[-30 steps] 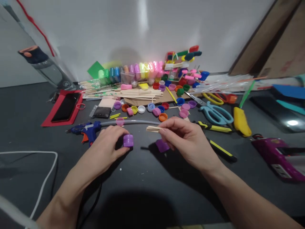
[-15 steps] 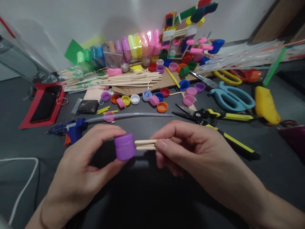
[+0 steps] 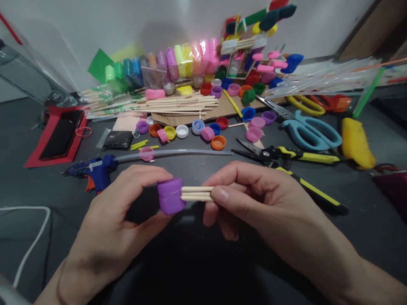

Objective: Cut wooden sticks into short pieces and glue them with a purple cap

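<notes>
Between the thumb and index finger of my left hand (image 3: pixel 122 214) is a purple bottle cap (image 3: pixel 172 197), which looks like two caps joined, with a seam round its middle. My right hand (image 3: pixel 251 199) pinches a few short wooden sticks (image 3: pixel 197 193) lying side by side. Their left ends meet the cap's right side; whether they are fixed to it I cannot tell. Behind my left hand lies a blue glue gun (image 3: pixel 98 171). Yellow-and-black pruning shears (image 3: pixel 286 154) lie just beyond my right hand.
Loose bottle caps (image 3: pixel 182 131) in many colours lie across the table, with a long glue stick (image 3: pixel 178 151) in front. Farther back are wooden skewers (image 3: pixel 187 104), clay packs (image 3: pixel 193 59) and a stick-and-cap model (image 3: pixel 248 44). Blue-handled scissors (image 3: pixel 313 131) lie at right, a phone (image 3: pixel 60 135) at left.
Both hands have shifted slightly right with the cap and sticks. More of the sticks' length shows as they turn to lie side by side. The camera view has moved a little.
</notes>
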Demonstrator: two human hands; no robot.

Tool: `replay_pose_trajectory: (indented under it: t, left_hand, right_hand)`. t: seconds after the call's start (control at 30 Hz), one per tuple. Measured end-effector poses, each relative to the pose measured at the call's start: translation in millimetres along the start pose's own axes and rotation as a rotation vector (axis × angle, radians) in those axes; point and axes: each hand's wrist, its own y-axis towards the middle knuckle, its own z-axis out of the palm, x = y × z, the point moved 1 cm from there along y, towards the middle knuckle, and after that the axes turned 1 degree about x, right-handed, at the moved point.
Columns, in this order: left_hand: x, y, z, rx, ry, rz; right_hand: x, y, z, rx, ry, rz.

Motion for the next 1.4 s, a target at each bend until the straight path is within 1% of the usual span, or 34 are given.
replay_pose_trajectory:
  t: [0.2, 0.37, 0.57, 0.73, 0.93, 1.13, 1.4]
  left_hand:
    - [1.3, -0.3, -0.4, 0.019, -0.008, 0.006]
    - [-1.6, 0.7, -0.4, 0.007, -0.014, 0.021]
    - [-6.0, 0.2, -3.0, 0.102, 0.040, -0.069]
    - [-5.1, -0.5, -3.1, 0.101, 0.062, -0.037]
    - [-6.0, 1.2, -0.3, 0.081, 0.145, 0.039]
    - [-6.3, -2.0, 1.0, 0.083, 0.198, 0.040]
    - [-7.7, -0.9, -0.5, 0.068, 0.208, 0.075]
  right_hand:
    - [0.4, -0.2, -0.3, -0.016, -0.025, -0.023]
    - [0.6, 0.1, 1.5, -0.002, -0.053, 0.003]
    - [3.4, -0.8, 3.5, -0.009, -0.190, 0.037]
    - [3.0, -2.3, 1.9, -0.041, -0.305, -0.017]
    - [3.9, -4.0, -0.2, -0.057, -0.428, -0.094]
    - [3.5, -3.8, 0.1, -0.057, -0.498, -0.139]
    - [2.6, -3.0, -0.1, -0.114, -0.612, -0.187]
